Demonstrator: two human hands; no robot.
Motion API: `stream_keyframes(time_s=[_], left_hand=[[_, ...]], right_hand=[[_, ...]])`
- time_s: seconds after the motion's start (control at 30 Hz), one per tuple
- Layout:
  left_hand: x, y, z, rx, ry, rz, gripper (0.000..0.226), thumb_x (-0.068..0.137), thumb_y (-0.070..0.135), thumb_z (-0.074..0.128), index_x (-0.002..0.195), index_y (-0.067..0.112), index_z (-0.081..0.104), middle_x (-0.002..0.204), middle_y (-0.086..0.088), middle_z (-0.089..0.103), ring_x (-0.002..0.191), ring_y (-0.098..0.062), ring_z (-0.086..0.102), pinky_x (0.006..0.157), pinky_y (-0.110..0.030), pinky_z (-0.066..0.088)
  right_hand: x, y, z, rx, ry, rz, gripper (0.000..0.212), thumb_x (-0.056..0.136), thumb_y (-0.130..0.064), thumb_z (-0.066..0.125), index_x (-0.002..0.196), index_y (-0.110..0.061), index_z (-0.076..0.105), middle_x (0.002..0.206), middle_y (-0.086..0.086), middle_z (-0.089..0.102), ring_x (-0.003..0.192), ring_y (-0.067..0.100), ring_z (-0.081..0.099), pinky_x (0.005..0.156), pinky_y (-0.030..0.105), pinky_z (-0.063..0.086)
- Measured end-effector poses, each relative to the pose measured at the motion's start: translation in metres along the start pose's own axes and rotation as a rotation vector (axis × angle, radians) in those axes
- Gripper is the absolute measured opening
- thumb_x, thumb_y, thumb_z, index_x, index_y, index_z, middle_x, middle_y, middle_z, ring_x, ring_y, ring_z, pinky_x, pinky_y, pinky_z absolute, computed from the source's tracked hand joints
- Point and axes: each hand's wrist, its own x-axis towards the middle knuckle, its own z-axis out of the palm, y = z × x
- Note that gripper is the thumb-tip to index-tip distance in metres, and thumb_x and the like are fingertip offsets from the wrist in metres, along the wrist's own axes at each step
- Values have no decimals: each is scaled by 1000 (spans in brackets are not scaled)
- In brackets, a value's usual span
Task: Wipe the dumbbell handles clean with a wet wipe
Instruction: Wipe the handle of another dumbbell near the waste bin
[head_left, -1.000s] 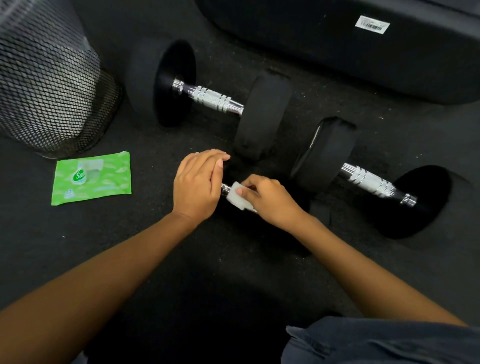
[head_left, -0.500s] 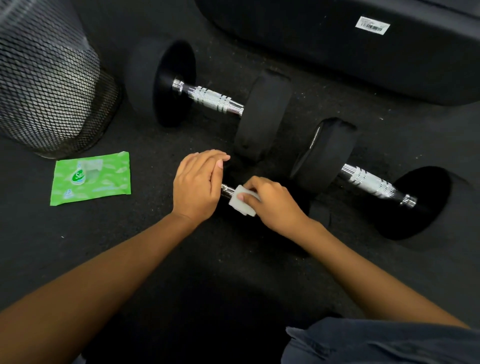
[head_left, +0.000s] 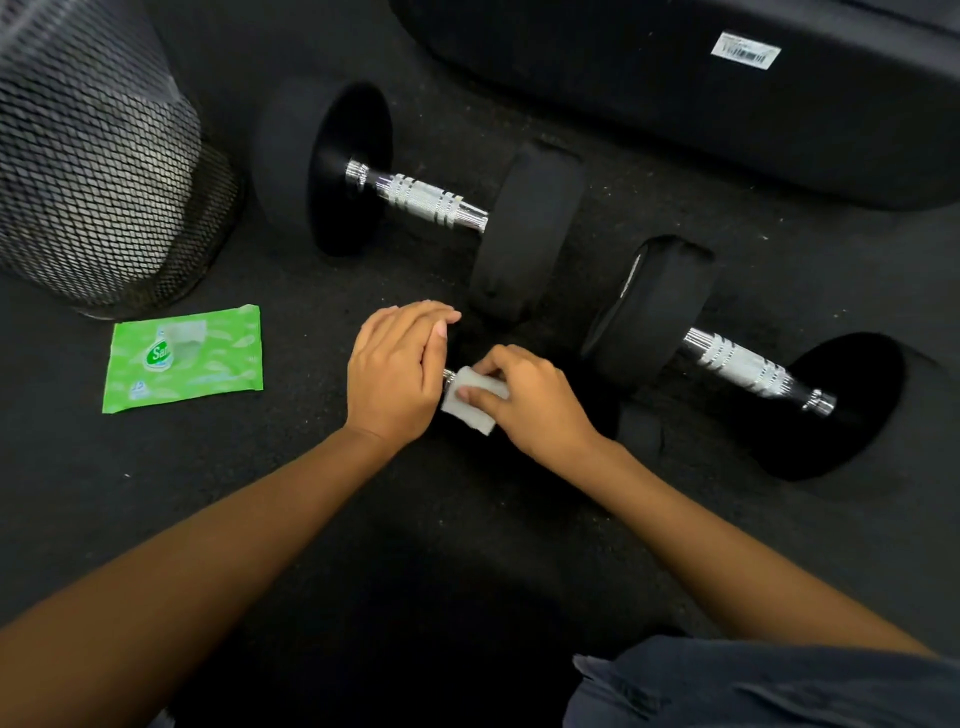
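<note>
The right hand (head_left: 530, 402) has just slid the wet wipe (head_left: 470, 402) slightly back along the near handle (head_left: 448, 375) toward the left hand (head_left: 395, 369), its grip pinching the wipe tight round the chrome. The left hand has stayed flat, fingers straight, on the weight end (lost in the dark). That rubbing suggests this handle is mid-clean, with the far dumbbell (head_left: 421, 200) and right dumbbell (head_left: 743, 366) likely pending; all lie on a dark rubber floor (head_left: 311, 493), a green wipe pack (head_left: 182, 358) and mesh bin (head_left: 93, 156) to the left.

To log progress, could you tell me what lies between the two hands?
Head view: between the left hand and right hand lie a bit of chrome handle and the white wipe.
</note>
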Motion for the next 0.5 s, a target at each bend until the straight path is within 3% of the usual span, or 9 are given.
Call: stream_keyframes(time_s=[0.1, 0.17, 0.23, 0.37, 0.5], left_hand=[[0, 0, 0, 3, 9, 4, 36, 96, 19, 32, 105, 11, 67, 108, -1, 67, 106, -15, 59, 99, -34, 36], [0, 0, -1, 4, 6, 7, 36, 96, 19, 33, 105, 11, 66, 108, -1, 67, 106, -15, 58, 100, -34, 36], [0, 1, -1, 4, -3, 7, 36, 96, 19, 33, 106, 11, 66, 108, -1, 67, 107, -15, 58, 100, -34, 35], [0, 1, -2, 0, 0, -2, 37, 96, 20, 32, 106, 11, 66, 109, -1, 67, 107, -15, 58, 100, -35, 35], [0, 0, -1, 6, 10, 7, 36, 96, 19, 33, 106, 11, 67, 108, -2, 67, 106, -15, 58, 100, -34, 36]], right_hand=[[-1, -6, 10, -178, 2, -156, 27, 84, -21, 65, 107, -6, 59, 106, 10, 60, 94, 22, 58, 82, 34, 49], [-7, -4, 13, -382, 42, -307, 29, 73, -11, 74, 99, -3, 63, 97, 12, 64, 89, 26, 61, 83, 36, 50], [-13, 2, 10, -497, 112, -353, 30, 66, -12, 78, 92, -6, 66, 90, 9, 65, 83, 25, 61, 78, 36, 51], [-18, 7, 7, -413, 161, -247, 29, 70, -19, 78, 93, -5, 68, 86, 8, 66, 78, 25, 58, 66, 35, 49], [-4, -8, 14, -274, 100, -175, 24, 87, -21, 61, 106, -6, 64, 101, 10, 64, 93, 25, 54, 80, 34, 44]])
